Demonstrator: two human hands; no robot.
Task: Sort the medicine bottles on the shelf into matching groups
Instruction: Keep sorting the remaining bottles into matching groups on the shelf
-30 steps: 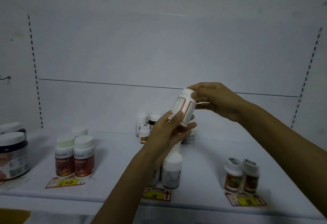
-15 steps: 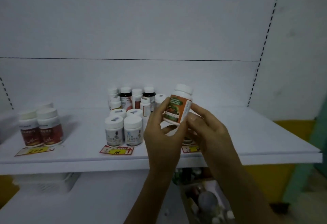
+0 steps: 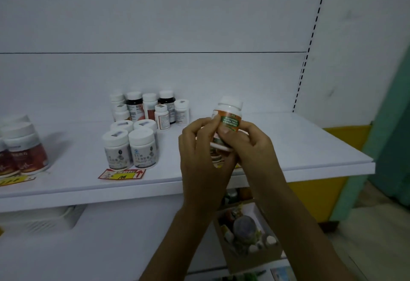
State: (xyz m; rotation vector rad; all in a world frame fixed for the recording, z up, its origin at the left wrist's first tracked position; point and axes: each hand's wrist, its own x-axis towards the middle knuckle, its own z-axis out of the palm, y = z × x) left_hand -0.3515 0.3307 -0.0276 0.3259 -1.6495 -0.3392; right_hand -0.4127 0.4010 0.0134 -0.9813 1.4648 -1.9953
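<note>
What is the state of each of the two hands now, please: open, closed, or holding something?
The left hand grips the orange-label bottle.
The right hand grips the same bottle.

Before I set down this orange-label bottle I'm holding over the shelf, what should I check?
1. Grip: left hand and right hand both hold the orange-label bottle: ok.
2. White cap seated on the bottle: ok.
3. Label faces the camera, text showing: ok.
4. Matching group located: the hands hide the shelf spot behind them: cannot tell.
5. Bare shelf to the right of the hands: ok.
6. Held bottle apart from the grey-label bottles: ok.
</note>
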